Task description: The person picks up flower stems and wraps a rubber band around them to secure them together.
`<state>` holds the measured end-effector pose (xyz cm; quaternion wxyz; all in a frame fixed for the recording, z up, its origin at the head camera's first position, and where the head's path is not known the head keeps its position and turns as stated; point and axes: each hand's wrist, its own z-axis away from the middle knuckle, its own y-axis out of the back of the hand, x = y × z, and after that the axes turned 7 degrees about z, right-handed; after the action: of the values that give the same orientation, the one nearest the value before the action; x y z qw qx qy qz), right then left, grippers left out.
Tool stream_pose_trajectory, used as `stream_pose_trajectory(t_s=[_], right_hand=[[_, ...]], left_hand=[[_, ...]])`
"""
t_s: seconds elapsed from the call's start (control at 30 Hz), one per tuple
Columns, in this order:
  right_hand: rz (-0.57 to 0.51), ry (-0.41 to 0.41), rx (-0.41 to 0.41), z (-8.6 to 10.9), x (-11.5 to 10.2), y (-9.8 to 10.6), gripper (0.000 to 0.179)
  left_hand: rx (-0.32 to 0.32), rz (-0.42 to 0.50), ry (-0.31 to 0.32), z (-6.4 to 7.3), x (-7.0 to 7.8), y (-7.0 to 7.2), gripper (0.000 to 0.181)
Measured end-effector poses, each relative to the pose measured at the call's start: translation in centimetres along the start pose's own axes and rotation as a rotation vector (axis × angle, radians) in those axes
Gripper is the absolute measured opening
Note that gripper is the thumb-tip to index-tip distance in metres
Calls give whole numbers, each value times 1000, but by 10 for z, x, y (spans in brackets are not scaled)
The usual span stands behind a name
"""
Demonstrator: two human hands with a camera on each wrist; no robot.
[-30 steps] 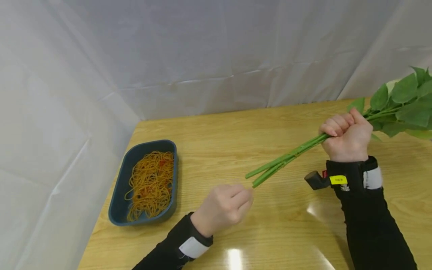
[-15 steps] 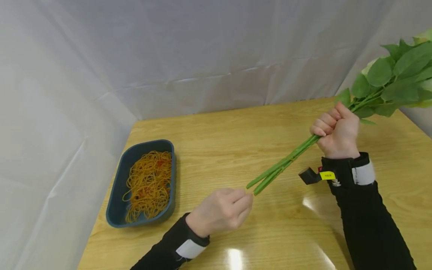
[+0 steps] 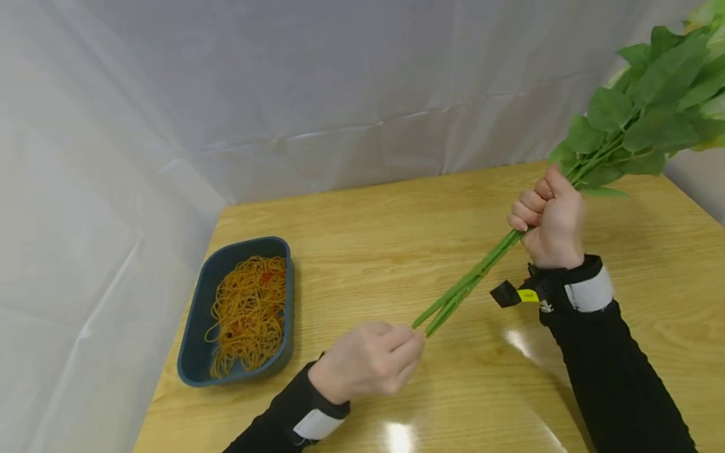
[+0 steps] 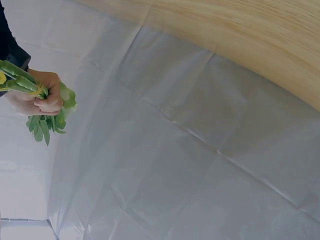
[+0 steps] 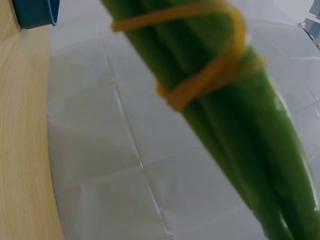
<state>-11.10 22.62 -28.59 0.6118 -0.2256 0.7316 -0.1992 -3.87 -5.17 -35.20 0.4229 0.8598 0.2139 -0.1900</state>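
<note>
My right hand (image 3: 552, 220) grips a bunch of flowers by its green stems (image 3: 476, 274), below the leaves (image 3: 659, 119). The bunch slants up to the right, above the table, and pale blooms partly show at the frame edge. A yellow rubber band (image 5: 210, 80) is wound round the stems in the right wrist view. My left hand (image 3: 376, 358) has curled fingers right beside the stem ends; its fingertips are hidden, so whether it pinches one is unclear. The left wrist view shows the right hand (image 4: 47, 95) round the stems, but not the left hand.
A dark blue tub (image 3: 189, 333) at the left of the wooden table (image 3: 351, 251) holds a heap of yellow rubber bands (image 3: 252, 314) with some red bits. White sheeting (image 3: 317, 94) hangs behind and to the left of the table.
My right hand has moved left and slightly up with the bunch. The leafy end has swung upward while the stem ends have dropped close to my left hand, which has shifted slightly down.
</note>
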Motion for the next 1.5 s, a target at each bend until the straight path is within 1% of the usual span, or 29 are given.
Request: stream_pose_trajectory(t_s=[0.23,0.37,0.47,0.67,0.73,0.87,0.93,1.03,1.1,1.17,1.27,1.37,1.43,1.5], right_hand=[[210,130,15,1,13,-12,52],[250,155,-3,2,20,-17,54],[262,151,-18,2,26,-21,54],[294,111,-26,5,37,-27,54],[303,90,-26,6,41,-30,55],[328,44,-33,10,48,-35,56],[335,31,-45,12,53,-38,56],[348,8,-79,16,59,-42,57],[348,-4,-97,19,63,-46,58],[348,-18,-102,21,65,-49,57],[340,-60,-112,25,68,-53,57],[345,-126,-145,31,71,-58,57],[348,-165,-164,34,74,-61,57],[348,-185,-164,35,76,-61,56]], left_hand=[[-10,20,-6,3,1,2,31],[3,35,-5,3,-1,2,30],[24,45,6,0,-4,1,30],[81,38,27,-10,-12,0,29],[95,42,46,-14,-16,-1,27],[95,35,87,-20,-23,-1,22],[95,25,93,-21,-27,-3,19],[108,19,101,-21,-33,-7,19],[125,26,119,-20,-37,-9,19],[146,21,149,-19,-42,-9,21],[171,15,196,-18,-47,-8,23],[167,16,219,-19,-48,-8,27],[161,28,218,-19,-48,-9,25],[152,30,224,-19,-47,-10,23]])
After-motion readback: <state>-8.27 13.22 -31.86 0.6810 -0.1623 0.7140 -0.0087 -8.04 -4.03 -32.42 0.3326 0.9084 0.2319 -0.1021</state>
